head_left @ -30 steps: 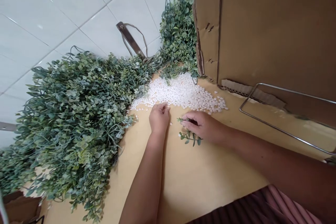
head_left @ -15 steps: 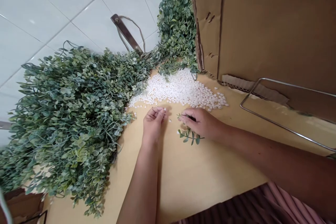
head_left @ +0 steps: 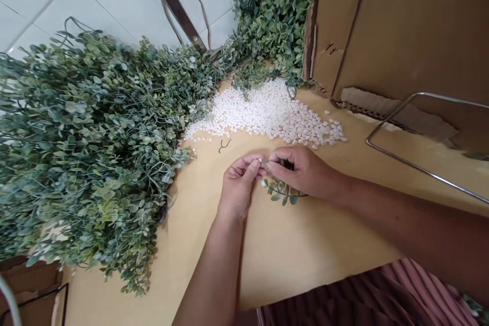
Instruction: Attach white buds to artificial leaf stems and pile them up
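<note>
Between the thumb and finger of my left hand [head_left: 242, 178] is pinched a small white bead-like piece [head_left: 260, 160]. My right hand [head_left: 300, 167] is closed on a green artificial leaf sprig [head_left: 283, 193], whose leaves hang below the fingers; one white piece shows near the sprig's left end. The fingertips of both hands meet or nearly meet, and the sprig's upper part is mostly hidden by my right fingers. Just beyond the hands spreads a pile of small white pieces [head_left: 263, 112]. A short dark green stem bit [head_left: 224, 145] lies in front of that pile.
A large heap of artificial greenery [head_left: 114, 127] covers the left side, with more greenery [head_left: 273, 15] at the back. A cardboard box [head_left: 416, 25] stands at the right, by a bent metal wire frame [head_left: 393, 112]. A dark strap-like bar [head_left: 178, 10] leans against the tiled wall.
My left hand has moved right, bringing its white piece up to my right hand. A dark green stem bit now lies on the table by the pile. The view has shifted closer.
</note>
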`<state>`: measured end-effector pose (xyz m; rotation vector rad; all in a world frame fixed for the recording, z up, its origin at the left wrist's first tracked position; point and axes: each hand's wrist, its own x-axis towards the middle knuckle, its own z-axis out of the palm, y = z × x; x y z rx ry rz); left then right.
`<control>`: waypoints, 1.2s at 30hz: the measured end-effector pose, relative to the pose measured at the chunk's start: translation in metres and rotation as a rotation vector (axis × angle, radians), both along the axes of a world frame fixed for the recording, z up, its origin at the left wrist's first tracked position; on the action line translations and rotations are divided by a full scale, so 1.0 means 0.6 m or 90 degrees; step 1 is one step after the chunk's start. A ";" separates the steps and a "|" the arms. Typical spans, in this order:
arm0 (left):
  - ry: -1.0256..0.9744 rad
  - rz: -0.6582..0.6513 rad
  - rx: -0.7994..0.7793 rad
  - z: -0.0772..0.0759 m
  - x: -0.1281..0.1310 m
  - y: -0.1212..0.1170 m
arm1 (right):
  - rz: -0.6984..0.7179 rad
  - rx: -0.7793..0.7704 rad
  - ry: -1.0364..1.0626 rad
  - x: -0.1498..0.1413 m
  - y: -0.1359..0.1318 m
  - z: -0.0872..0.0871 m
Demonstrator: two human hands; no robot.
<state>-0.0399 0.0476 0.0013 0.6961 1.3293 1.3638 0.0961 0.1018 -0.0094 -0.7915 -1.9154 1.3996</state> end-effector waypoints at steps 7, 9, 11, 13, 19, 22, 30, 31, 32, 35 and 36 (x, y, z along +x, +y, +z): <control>-0.017 -0.001 -0.001 -0.007 -0.001 -0.001 | -0.036 0.025 0.003 0.000 0.000 0.001; -0.018 0.003 -0.004 -0.008 -0.001 -0.001 | -0.042 0.035 0.002 0.000 0.000 0.001; -0.016 0.003 -0.006 -0.008 0.000 0.000 | -0.048 0.046 0.001 0.000 0.000 0.000; -0.014 0.002 -0.006 -0.008 0.000 0.000 | -0.048 0.053 0.003 0.000 0.001 -0.002; -0.017 0.008 -0.017 -0.005 0.002 0.000 | -0.055 0.056 -0.002 -0.002 0.001 -0.004; -0.023 0.005 -0.023 -0.005 0.003 0.000 | -0.058 0.056 -0.007 -0.002 0.001 -0.003; 0.003 -0.007 -0.028 -0.009 0.003 0.001 | -0.061 0.040 -0.020 -0.001 0.001 -0.002; 0.011 -0.007 -0.027 -0.009 0.003 0.002 | -0.059 0.034 -0.018 -0.001 0.001 -0.002; 0.017 -0.007 -0.024 -0.009 0.004 0.002 | -0.057 0.029 -0.014 -0.001 0.001 -0.002; 0.018 -0.002 -0.019 -0.010 0.007 0.002 | -0.050 0.020 -0.003 -0.001 0.002 -0.003; 0.016 0.001 -0.019 -0.011 0.007 0.002 | -0.048 0.019 -0.001 -0.001 0.002 -0.003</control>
